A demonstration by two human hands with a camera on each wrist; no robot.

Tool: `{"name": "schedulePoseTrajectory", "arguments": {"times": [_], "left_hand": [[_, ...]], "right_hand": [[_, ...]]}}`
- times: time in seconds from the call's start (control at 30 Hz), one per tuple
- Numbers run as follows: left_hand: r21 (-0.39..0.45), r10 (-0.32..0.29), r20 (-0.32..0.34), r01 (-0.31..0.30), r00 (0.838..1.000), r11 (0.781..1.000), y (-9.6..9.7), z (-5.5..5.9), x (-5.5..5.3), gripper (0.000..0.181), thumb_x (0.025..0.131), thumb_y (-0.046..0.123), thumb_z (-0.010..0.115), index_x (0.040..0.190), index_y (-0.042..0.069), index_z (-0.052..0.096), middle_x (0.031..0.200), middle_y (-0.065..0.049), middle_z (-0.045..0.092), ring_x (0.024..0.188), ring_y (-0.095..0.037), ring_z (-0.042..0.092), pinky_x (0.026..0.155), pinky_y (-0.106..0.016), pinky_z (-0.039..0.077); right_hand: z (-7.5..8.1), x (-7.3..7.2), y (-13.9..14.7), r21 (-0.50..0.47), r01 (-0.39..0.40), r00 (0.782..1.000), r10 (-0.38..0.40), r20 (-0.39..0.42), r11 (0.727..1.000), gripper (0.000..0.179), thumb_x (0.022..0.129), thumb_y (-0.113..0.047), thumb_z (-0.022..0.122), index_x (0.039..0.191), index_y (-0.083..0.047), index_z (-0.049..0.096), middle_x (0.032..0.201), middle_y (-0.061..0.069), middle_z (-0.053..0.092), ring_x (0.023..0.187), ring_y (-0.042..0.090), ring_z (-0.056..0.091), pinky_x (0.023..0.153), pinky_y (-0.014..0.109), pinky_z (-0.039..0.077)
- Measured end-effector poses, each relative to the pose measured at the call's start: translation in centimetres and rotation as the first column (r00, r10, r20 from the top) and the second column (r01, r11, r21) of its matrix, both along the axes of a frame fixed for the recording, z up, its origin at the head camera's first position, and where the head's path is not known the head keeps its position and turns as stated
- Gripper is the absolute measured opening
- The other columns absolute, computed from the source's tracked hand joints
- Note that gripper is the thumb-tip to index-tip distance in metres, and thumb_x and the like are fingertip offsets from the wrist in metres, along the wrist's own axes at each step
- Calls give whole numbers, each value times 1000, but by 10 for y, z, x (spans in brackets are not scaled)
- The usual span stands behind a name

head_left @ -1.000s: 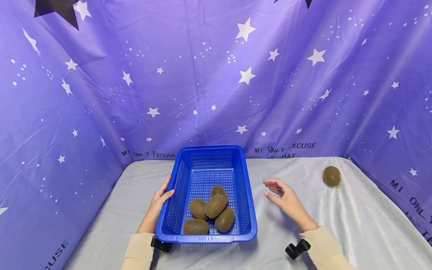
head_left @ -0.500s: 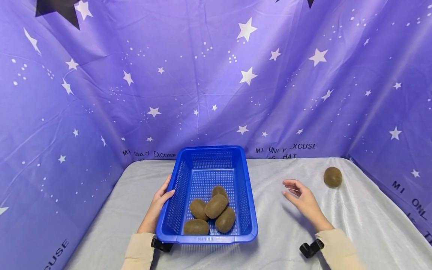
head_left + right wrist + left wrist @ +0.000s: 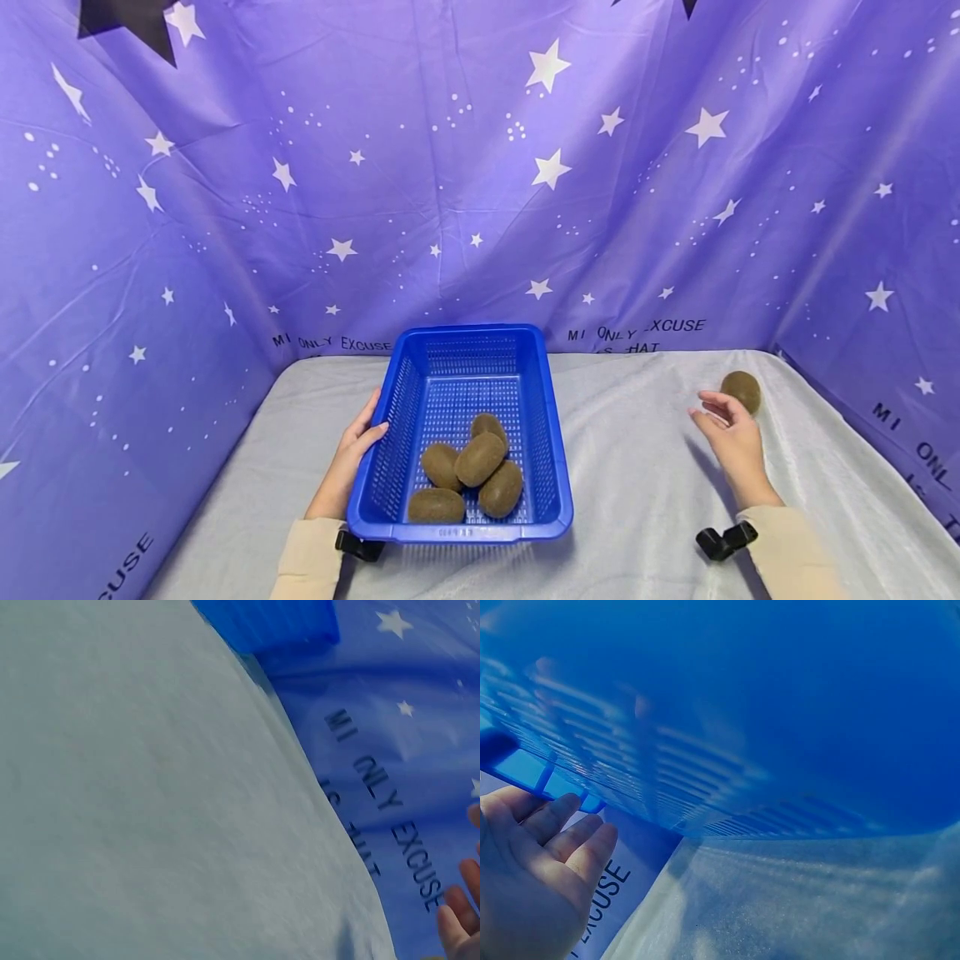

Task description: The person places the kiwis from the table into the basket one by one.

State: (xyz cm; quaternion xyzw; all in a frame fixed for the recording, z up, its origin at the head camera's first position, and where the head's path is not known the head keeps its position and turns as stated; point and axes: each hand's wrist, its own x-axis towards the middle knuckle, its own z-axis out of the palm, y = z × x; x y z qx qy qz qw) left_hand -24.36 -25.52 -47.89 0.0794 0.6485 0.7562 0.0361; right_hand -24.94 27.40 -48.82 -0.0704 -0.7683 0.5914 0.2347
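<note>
A blue plastic basket (image 3: 459,532) with perforated walls stands in the middle of the head view. Several brown kiwifruit (image 3: 480,460) lie in its near half, one leaning on top of others. My left hand (image 3: 347,462) holds the basket's left rim, thumb over the edge and fingers outside; the left wrist view shows those fingers (image 3: 577,840) at the rim's underside. At the far right another kiwifruit (image 3: 742,390) sits on the cloth. My right hand (image 3: 738,446) hovers just in front of it, fingers loosely bent and holding nothing, partly covering the fruit.
A pale grey cloth (image 3: 637,500) covers the table. Purple star-printed curtains (image 3: 450,167) enclose the back and both sides. Black devices (image 3: 726,542) are strapped at both wrists. The basket's far end is close to the back curtain.
My right hand has travelled right, from beside the basket to the lone kiwifruit. The left hand, the basket and the fruit in it have stayed put.
</note>
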Motion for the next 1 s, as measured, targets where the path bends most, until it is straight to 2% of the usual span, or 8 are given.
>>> {"name": "schedulePoseTrajectory", "arguments": {"times": [0.17, 0.3, 0.43, 0.53, 0.77, 0.87, 1.0], "left_hand": [[1, 1, -7, -1, 1000, 1000, 0, 0, 0, 64, 97, 10, 43, 153, 13, 12, 155, -15, 15, 117, -18, 46, 87, -30, 48], [0, -1, -26, 1, 1000, 1000, -1, -1, -1, 65, 97, 10, 44, 152, 10, 10, 155, -17, 15, 117, -16, 47, 87, -29, 49], [11, -8, -26, 8, 1000, 1000, -1, -1, 0, 65, 97, 10, 44, 152, 9, 9, 155, -18, 14, 117, -17, 47, 87, -30, 49], [3, 0, -25, 0, 1000, 1000, -1, -1, -1, 64, 97, 9, 44, 152, 9, 11, 155, -18, 14, 117, -15, 47, 87, -28, 49], [-23, 17, -36, -18, 999, 1000, -1, 0, -1, 63, 96, 6, 42, 152, 7, 11, 154, -19, 17, 112, -9, 50, 86, -26, 49], [-25, 13, -50, -14, 999, 1000, -1, -1, -2, 63, 96, 5, 41, 151, 6, 11, 153, -20, 16, 112, -8, 49, 86, -25, 48], [-29, 9, -55, -11, 998, 1000, -1, -1, -2, 63, 96, 6, 42, 152, 6, 11, 154, -18, 15, 114, -7, 48, 87, -24, 48]], "right_hand": [[-1, -6, 12, -83, 179, 984, -178, 16, 980, 25, 83, -3, 67, 107, -2, 61, 88, -19, 57, 85, -4, 54, 75, 4, 40], [-5, -9, 20, -63, 279, 960, -280, -8, 958, 24, 82, -6, 68, 105, -3, 63, 86, -17, 56, 82, -4, 52, 73, 4, 39], [-5, -10, 25, -59, 358, 933, -359, 0, 932, 22, 81, -9, 68, 102, -9, 63, 88, -15, 52, 82, -2, 48, 70, 6, 37], [-4, -12, 28, -70, 391, 920, -390, 36, 918, 25, 80, -12, 69, 104, -13, 61, 92, -12, 48, 82, 0, 46, 69, 6, 36], [-3, -24, 34, -36, 424, 898, -415, 143, 905, 43, 80, -21, 70, 118, -10, 53, 101, -10, 38, 85, -1, 38, 76, 15, 31], [-4, -29, 38, -8, 443, 885, -436, 165, 897, 50, 79, -22, 71, 122, -8, 51, 105, -8, 36, 85, -1, 34, 78, 17, 28], [-7, -33, 41, -10, 447, 880, -439, 180, 894, 56, 78, -22, 71, 126, -6, 48, 111, -6, 36, 87, 0, 34, 81, 18, 29]]}}
